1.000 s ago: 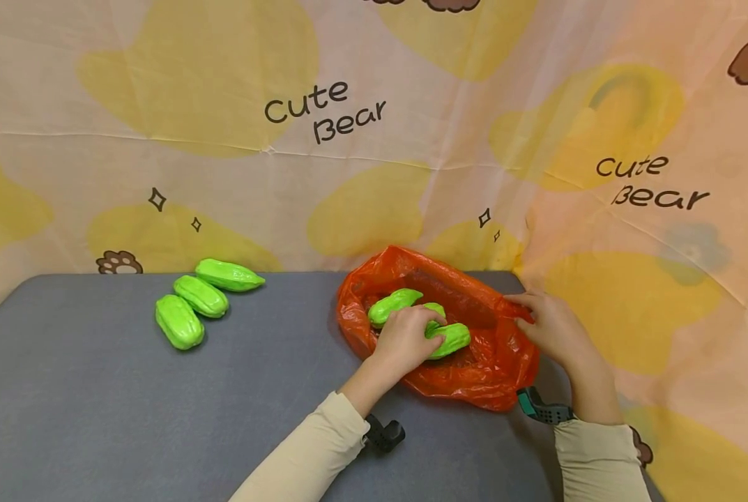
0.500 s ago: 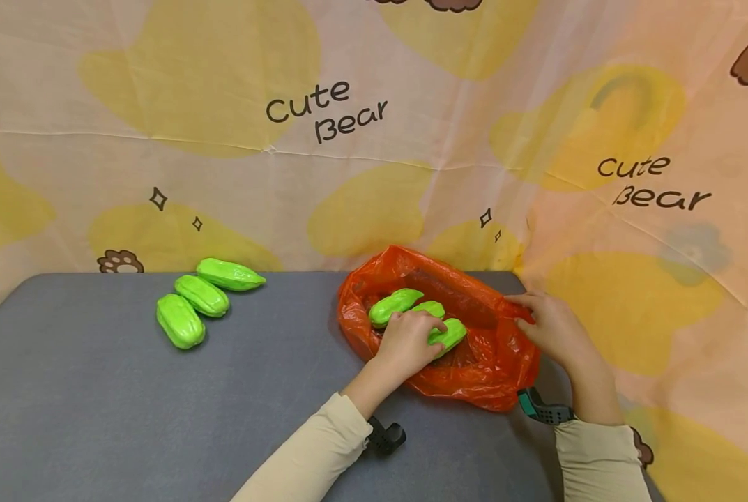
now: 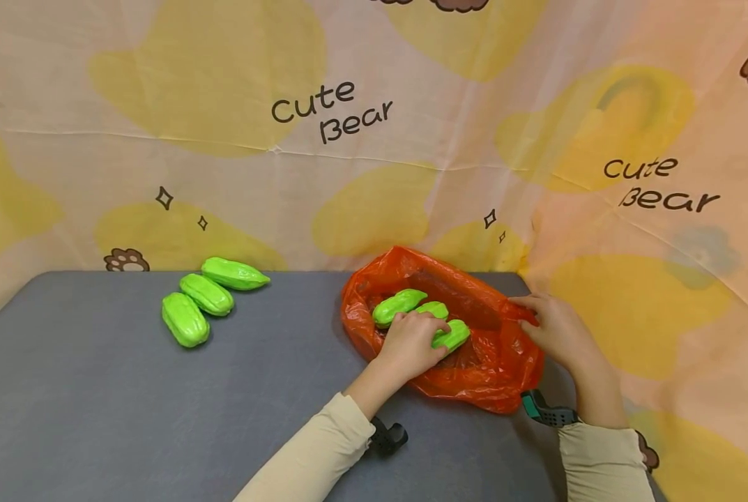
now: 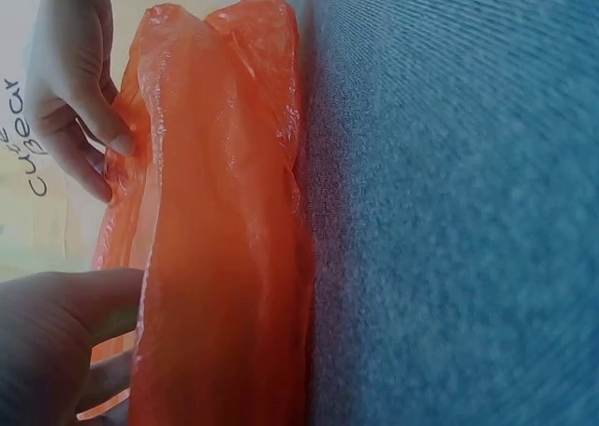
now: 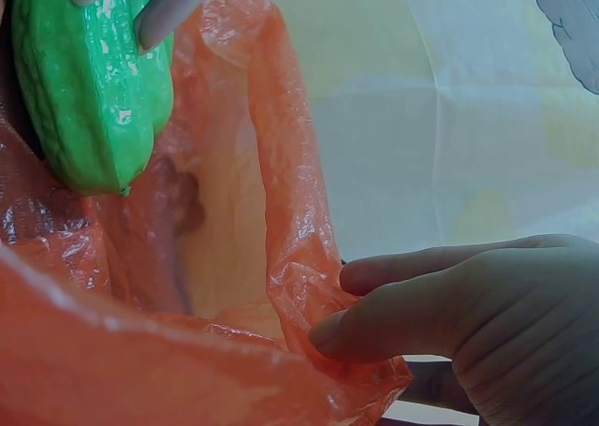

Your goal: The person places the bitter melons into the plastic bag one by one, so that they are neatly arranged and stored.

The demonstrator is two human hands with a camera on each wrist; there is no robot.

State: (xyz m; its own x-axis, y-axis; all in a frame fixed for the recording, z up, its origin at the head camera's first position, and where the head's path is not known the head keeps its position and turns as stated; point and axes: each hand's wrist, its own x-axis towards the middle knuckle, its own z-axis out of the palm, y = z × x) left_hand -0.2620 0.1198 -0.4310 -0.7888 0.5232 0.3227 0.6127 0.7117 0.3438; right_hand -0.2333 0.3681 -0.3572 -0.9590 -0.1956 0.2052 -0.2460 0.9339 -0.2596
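An orange-red plastic bag [image 3: 486, 387] lies with its mouth wide on the grey table. Inside it are three bright green ribbed gourds: one at the back left [image 3: 400, 307], one in the middle [image 3: 435, 309] and one nearest the front [image 3: 454, 337]. My left hand [image 3: 411, 341] reaches over the bag's near rim, fingers and thumb around the front gourd. In the right wrist view, its fingertips lie on a green gourd [image 5: 84, 108]. At the bag's right rim, my right hand [image 3: 558, 328] pinches the plastic between thumb and fingers. The left wrist view shows mostly the bag's outer side [image 4: 225, 239].
Three more green gourds lie close together at the table's back left: a front one [image 3: 185, 321], a middle one [image 3: 207, 294] and a rear one [image 3: 235, 274]. A patterned cloth [image 3: 273, 188] hangs behind the table and along its right side.
The front gourd has turned and shifted slightly under my left hand, and more of the middle gourd shows. My right hand keeps its place on the rim. The head view has drifted a little.
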